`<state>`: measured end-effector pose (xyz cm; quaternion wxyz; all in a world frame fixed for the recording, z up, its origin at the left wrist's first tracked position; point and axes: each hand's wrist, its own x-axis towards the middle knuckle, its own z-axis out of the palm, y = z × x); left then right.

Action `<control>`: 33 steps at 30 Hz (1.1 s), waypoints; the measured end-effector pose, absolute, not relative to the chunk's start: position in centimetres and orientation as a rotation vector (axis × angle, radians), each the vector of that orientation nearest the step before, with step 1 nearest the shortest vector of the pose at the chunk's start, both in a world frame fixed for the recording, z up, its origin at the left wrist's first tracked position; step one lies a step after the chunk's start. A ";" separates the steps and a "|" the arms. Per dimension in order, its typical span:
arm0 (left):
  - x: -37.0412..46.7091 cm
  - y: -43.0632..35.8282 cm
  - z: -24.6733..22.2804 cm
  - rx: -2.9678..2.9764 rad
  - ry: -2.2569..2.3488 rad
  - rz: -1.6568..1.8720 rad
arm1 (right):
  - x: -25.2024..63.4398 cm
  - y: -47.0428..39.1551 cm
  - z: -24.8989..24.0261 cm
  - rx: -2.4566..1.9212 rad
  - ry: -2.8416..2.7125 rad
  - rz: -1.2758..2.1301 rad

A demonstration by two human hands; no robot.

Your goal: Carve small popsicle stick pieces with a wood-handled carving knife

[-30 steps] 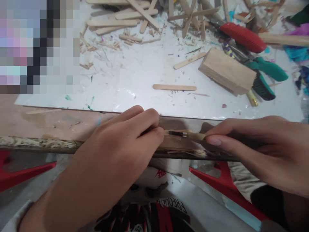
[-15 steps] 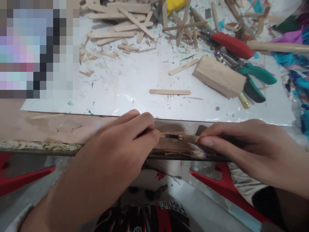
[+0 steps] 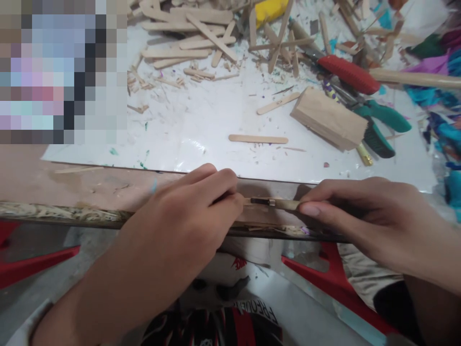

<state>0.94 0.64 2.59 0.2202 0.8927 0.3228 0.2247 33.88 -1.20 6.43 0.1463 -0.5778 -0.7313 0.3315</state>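
At the table's front edge, my left hand (image 3: 190, 216) is closed with its knuckles up, pinching a thin wooden craft stick (image 3: 247, 201). Most of that stick is hidden under the fingers and behind the tool. My right hand (image 3: 370, 218) is closed, thumb and forefinger gripping the wooden handle of a small carving knife (image 3: 286, 204). A metal collar and a short dark blade show at its front. The blade points left and lies along the stick, close to my left fingertips. Whether it cuts into the wood, I cannot tell.
A loose craft stick (image 3: 258, 139) lies on the white board (image 3: 201, 115) beyond my hands. Behind it are a wooden block (image 3: 329, 117), green-handled pliers (image 3: 389, 115), a red-handled tool (image 3: 347, 74) and a craft stick pile (image 3: 194, 43). Red chair parts (image 3: 324, 274) show below.
The view has shifted slightly, so the board's things appear a little farther right. The knife's blade now overlaps the stick more closely. Both hands keep their grips.
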 end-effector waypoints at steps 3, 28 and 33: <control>1.0 0.7 2.5 2.513 0.864 0.620 | 33.7 -1.0 6.6 -1.687 -2.090 0.982; 0.8 0.5 2.0 2.483 0.872 0.657 | 33.5 -0.6 6.8 -1.739 -1.980 1.070; 1.0 0.6 1.9 2.486 0.870 0.691 | 33.9 -1.0 6.4 -1.771 -1.994 1.043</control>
